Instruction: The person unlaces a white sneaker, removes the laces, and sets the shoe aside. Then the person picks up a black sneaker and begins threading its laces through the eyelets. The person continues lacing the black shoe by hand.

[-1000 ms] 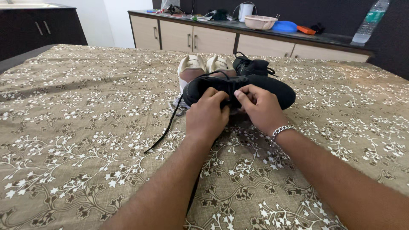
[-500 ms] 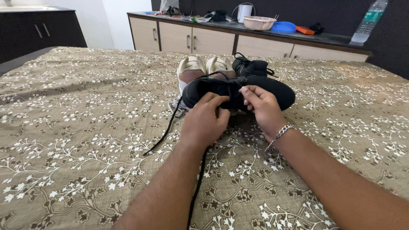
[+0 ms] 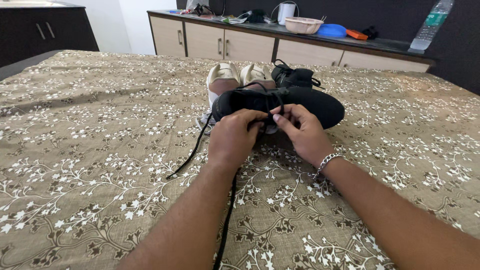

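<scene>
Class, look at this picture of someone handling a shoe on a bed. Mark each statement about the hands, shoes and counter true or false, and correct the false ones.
1. Both hands are at the laces of a black shoe. True: the left hand and right hand pinch the laces at its middle.
2. The shoe lies on a bare wooden floor. False: it lies on a brown bedspread with white flowers.
3. A bracelet is on the right wrist. True.
4. A pair of red shoes stands behind the black one. False: the pair behind is cream coloured, beside a second black shoe.
5. A water bottle stands on the counter. True.
</scene>
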